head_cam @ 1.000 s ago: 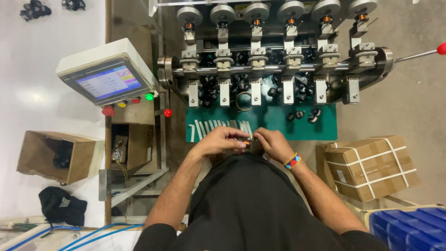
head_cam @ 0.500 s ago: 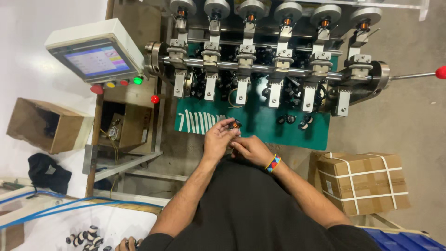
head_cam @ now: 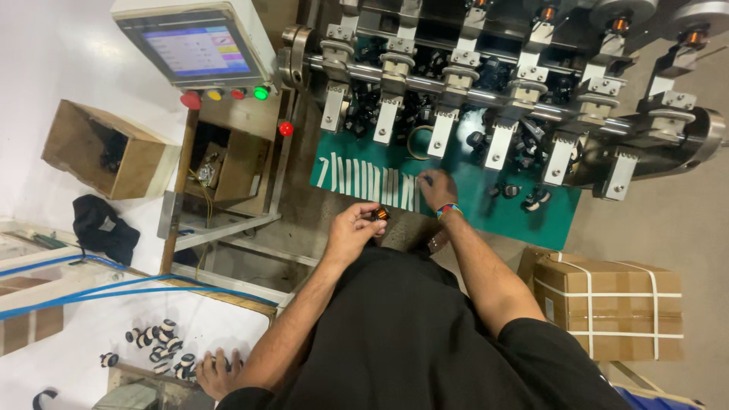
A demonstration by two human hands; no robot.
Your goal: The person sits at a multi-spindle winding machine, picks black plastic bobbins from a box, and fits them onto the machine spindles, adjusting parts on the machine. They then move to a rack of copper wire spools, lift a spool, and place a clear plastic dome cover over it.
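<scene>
Holding small dark coil [head_cam: 380,215] pinched in left hand [head_cam: 354,230] fingers, above counter [head_cam: 486,205] edge for handiness; right hand [head_cam: 438,188] fingers apparently pinching white strip [head_cam: 417,191] on green mat.

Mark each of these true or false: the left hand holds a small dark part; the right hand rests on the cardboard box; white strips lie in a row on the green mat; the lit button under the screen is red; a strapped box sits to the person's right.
1. The left hand holds a small dark part. True.
2. The right hand rests on the cardboard box. False: it reaches onto the green mat, beside the white strips.
3. White strips lie in a row on the green mat. True.
4. The lit button under the screen is red. False: the green button glows.
5. A strapped box sits to the person's right. True.
</scene>
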